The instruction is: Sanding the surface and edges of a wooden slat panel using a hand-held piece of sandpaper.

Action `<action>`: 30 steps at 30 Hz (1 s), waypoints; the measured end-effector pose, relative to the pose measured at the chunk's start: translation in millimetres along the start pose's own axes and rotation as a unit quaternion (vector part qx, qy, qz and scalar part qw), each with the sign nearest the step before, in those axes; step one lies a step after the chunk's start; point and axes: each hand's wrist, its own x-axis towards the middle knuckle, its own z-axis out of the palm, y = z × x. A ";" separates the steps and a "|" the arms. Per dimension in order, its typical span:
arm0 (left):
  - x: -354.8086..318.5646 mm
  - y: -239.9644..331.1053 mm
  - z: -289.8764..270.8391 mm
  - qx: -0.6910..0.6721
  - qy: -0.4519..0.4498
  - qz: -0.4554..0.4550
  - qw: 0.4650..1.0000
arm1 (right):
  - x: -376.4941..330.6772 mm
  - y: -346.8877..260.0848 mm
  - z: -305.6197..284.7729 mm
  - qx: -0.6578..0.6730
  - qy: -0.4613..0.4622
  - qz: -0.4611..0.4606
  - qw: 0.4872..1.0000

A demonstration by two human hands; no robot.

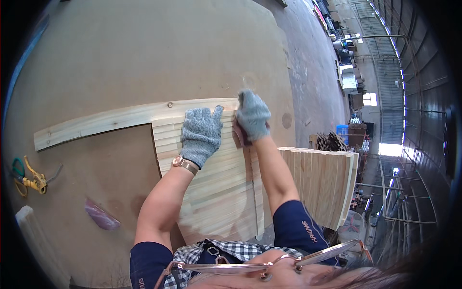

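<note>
Lying under left hand and right hand, wooden slats.

Two gloved hands are at work, the left hand and the right hand, each in one grey knit glove. One long wooden board lies across the bench. There are two groups of thin wooden slats: one row under the hands, too many to count, and one stack on the right. One yellow tool lies at the left, and one pink shard lies nearby.
</note>
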 end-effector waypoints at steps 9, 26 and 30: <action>-0.9 -1.5 -11.5 0.015 -0.003 -0.015 1.000 | -66.0 -4.4 -11.8 -0.042 -0.028 -0.063 0.997; 1.9 5.3 -12.2 -0.006 -0.018 -0.011 1.000 | -15.9 5.9 8.8 -0.115 -0.014 -0.046 0.992; 3.7 5.2 -6.0 -0.006 -0.006 -0.002 1.000 | 21.5 15.6 25.3 -0.082 -0.037 0.043 0.995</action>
